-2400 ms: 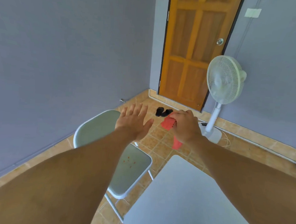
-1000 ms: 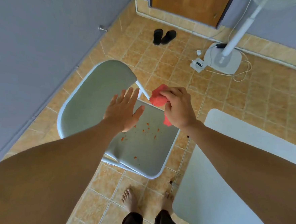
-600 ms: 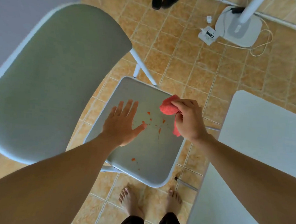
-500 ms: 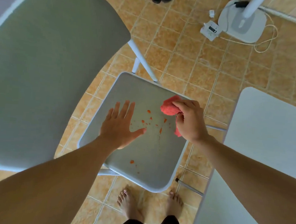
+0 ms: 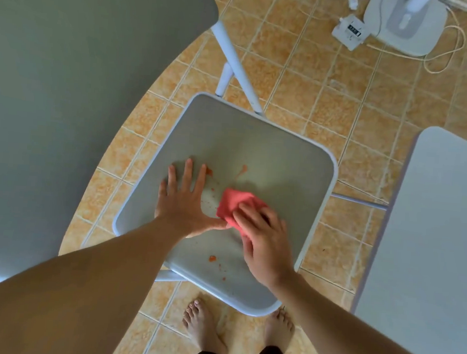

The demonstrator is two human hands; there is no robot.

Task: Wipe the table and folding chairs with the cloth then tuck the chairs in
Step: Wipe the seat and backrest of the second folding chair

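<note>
Head | right hand (image 5: 263, 245) presses cloth (image 5: 231, 204) on chair seat (image 5: 269, 157) | left hand (image 5: 182, 203) flat

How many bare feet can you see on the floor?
2. The left foot stands on the tiles below the front edge of the chair seat; the right foot is beside it, nearer the table.

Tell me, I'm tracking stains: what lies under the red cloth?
The cloth lies on the grey chair seat, pressed by the right hand. Orange spots show around it; any stain directly beneath is covered and cannot be seen.
</note>
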